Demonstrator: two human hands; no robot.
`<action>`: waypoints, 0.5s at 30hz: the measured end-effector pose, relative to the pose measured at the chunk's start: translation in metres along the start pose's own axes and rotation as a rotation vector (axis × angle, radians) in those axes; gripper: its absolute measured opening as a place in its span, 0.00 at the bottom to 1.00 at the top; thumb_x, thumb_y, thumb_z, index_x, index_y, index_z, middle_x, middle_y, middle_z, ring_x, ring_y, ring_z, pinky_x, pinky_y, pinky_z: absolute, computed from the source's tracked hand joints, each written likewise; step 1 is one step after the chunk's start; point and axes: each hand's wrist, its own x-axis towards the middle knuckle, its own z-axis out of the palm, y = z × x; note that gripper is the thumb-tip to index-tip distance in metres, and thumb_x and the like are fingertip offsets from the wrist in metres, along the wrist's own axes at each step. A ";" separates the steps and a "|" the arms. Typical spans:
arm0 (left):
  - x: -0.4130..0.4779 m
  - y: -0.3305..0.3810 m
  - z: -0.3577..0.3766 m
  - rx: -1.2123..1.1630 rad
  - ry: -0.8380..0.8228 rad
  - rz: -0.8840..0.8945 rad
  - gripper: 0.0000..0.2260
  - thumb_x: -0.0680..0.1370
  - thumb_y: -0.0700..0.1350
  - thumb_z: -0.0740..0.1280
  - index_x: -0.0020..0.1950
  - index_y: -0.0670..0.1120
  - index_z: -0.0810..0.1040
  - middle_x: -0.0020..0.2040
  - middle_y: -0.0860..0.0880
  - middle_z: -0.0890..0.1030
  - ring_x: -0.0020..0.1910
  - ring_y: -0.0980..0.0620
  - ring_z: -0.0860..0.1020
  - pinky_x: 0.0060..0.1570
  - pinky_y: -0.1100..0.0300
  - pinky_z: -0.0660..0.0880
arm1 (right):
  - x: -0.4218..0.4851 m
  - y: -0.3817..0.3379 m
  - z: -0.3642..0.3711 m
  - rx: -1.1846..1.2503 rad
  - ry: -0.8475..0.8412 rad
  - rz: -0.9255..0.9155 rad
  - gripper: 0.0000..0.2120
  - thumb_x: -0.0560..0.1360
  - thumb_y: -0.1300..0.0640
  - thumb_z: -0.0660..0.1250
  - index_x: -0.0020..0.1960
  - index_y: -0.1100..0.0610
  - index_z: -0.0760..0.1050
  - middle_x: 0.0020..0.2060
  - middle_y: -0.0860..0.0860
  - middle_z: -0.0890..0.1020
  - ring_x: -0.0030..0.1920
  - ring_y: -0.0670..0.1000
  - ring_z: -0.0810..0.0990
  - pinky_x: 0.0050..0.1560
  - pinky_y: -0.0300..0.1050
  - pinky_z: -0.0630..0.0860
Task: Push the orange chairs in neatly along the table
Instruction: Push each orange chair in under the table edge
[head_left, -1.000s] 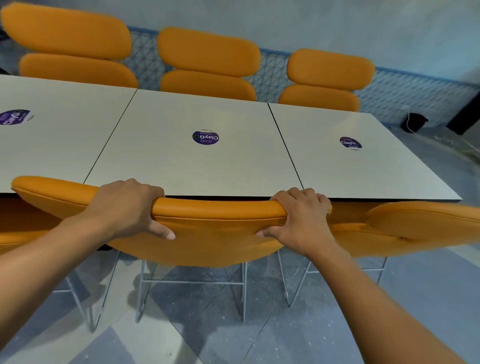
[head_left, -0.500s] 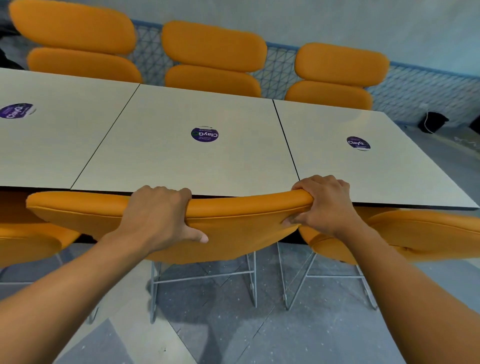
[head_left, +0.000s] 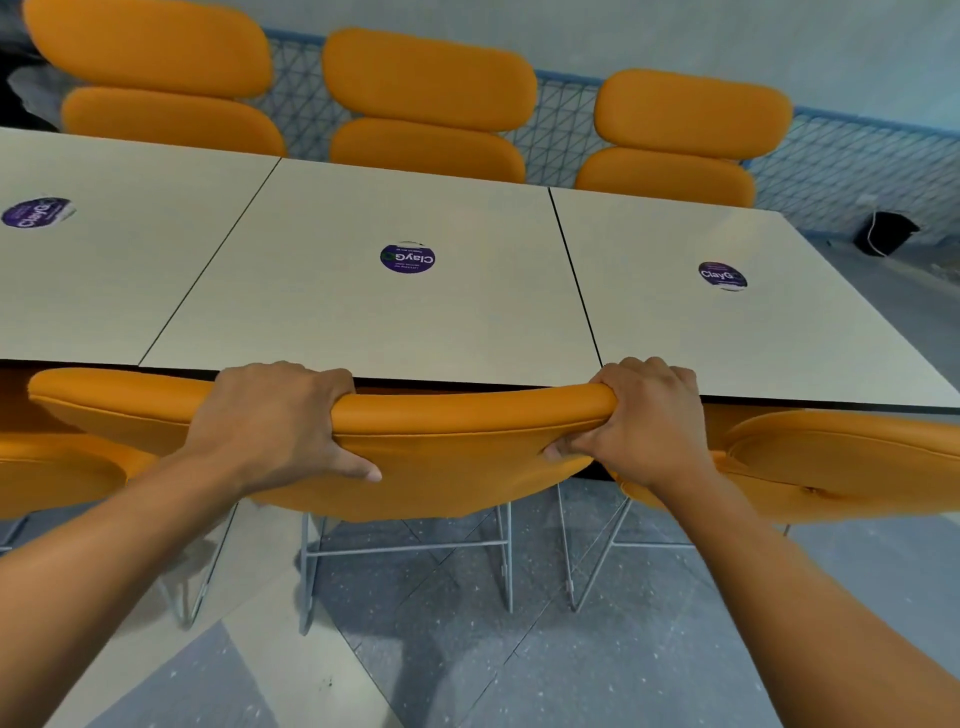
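An orange chair (head_left: 457, 447) with a padded backrest stands at the near edge of the long white table (head_left: 363, 312), its top rim touching or just under the table edge. My left hand (head_left: 275, 421) grips the backrest's top left of centre, fingers curled over the rim, thumb on the back. My right hand (head_left: 644, 421) grips the backrest's right end the same way. Two more orange chairs flank it on the near side, one at the left (head_left: 57, 473) and one at the right (head_left: 841, 462).
Three orange chairs (head_left: 431, 104) line the far side of the table against a blue mesh wall panel (head_left: 857, 166). Purple round stickers (head_left: 408, 257) lie on the tabletops. A dark object (head_left: 885, 231) sits on the floor at the far right. The grey floor lies below.
The held chair has moved forward against the table edge and slightly to the right. My hands keep the same grip on its backrest.
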 end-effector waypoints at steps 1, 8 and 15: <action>-0.002 -0.003 0.000 0.005 -0.001 0.006 0.39 0.55 0.83 0.54 0.56 0.60 0.72 0.35 0.58 0.73 0.38 0.56 0.75 0.32 0.62 0.67 | -0.004 -0.004 0.001 -0.005 0.007 -0.001 0.39 0.49 0.18 0.64 0.40 0.51 0.78 0.34 0.45 0.76 0.39 0.52 0.75 0.48 0.52 0.69; -0.009 -0.011 0.006 -0.018 -0.011 -0.006 0.35 0.55 0.83 0.55 0.49 0.60 0.71 0.35 0.58 0.76 0.36 0.58 0.74 0.32 0.61 0.68 | -0.014 -0.011 0.000 -0.021 0.012 -0.021 0.39 0.50 0.17 0.62 0.40 0.51 0.78 0.35 0.44 0.75 0.39 0.51 0.73 0.47 0.51 0.68; 0.001 0.004 0.000 -0.027 -0.025 -0.046 0.35 0.56 0.83 0.57 0.50 0.60 0.72 0.35 0.57 0.76 0.37 0.55 0.75 0.36 0.59 0.74 | 0.003 0.008 0.000 0.014 -0.019 -0.057 0.38 0.50 0.17 0.64 0.40 0.50 0.78 0.36 0.45 0.76 0.41 0.51 0.73 0.48 0.53 0.69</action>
